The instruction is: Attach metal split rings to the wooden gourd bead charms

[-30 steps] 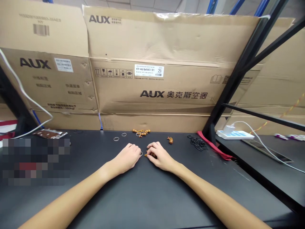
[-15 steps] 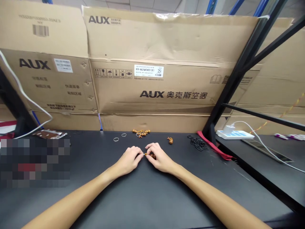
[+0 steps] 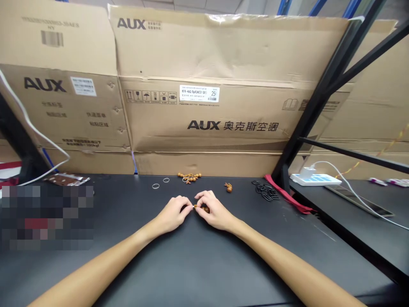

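Note:
My right hand point(image 3: 215, 211) pinches a small cluster of brown wooden beads point(image 3: 205, 209) against the black tabletop point(image 3: 204, 264). My left hand point(image 3: 172, 214) sits just beside it, its fingertips closed on a tiny golden piece point(image 3: 194, 206) at the end of the beads. The two hands nearly touch. Farther ahead lie a strand of wooden beads with a golden cord point(image 3: 189, 177), a wooden gourd charm point(image 3: 228, 187) and two thin metal rings point(image 3: 155, 186). The fingers hide part of the held beads.
Several black rings point(image 3: 266, 191) lie by a red strap point(image 3: 286, 195) at the right. Flattened AUX cardboard cartons point(image 3: 204, 119) stand behind the table beside a black shelf post point(image 3: 315, 102). A white power strip point(image 3: 315, 179) sits on a lower side surface. A pixelated patch point(image 3: 47, 217) covers the left.
Compared with a second ago, my left hand has moved right and closed on the small golden piece, next to the beads. My right hand stays at the beads.

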Motion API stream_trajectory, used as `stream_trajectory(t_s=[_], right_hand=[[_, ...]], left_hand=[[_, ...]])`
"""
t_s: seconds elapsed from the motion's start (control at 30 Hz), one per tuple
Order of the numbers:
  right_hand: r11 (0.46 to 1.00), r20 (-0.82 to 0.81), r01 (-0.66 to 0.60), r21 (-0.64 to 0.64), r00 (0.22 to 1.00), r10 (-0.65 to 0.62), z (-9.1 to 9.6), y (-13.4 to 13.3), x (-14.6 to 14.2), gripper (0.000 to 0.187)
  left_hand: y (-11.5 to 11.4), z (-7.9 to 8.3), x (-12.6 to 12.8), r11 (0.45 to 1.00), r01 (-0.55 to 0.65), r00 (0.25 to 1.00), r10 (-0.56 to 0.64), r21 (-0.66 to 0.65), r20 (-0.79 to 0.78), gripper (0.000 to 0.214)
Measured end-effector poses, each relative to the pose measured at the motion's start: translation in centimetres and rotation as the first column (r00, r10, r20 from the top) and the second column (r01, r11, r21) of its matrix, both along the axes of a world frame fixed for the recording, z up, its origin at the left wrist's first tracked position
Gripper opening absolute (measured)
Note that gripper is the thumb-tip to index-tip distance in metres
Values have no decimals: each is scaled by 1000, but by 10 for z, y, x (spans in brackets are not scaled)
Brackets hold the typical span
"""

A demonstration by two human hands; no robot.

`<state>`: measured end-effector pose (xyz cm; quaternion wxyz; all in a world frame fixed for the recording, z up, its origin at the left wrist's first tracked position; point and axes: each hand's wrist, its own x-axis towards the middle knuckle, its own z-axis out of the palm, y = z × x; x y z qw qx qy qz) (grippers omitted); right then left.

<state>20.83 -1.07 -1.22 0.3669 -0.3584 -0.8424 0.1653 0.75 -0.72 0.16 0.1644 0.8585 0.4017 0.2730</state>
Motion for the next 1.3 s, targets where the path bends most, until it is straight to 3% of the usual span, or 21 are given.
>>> stream_trajectory(t_s=[0.5,0.8,1.17,1.3], right_hand=[[997,81,67,32,994,-70,-2,2,0,14],[981,200,171,96,962,-187,-5,7,5,5],[994,161,39,103,985,-55,6,-3,2,7],[989,167,82,123,981,-102,2,0,2,6]], left_hand=[[-3,9,-2,997,37,999,-36,-61,19,25],[3,-1,-4,992,102,994,-97,73,-58,20],[-2,-2,-6,974,86,992,-63,208,-114,17],[0,-3,-6,971,109,990,-87,214,-109,21]])
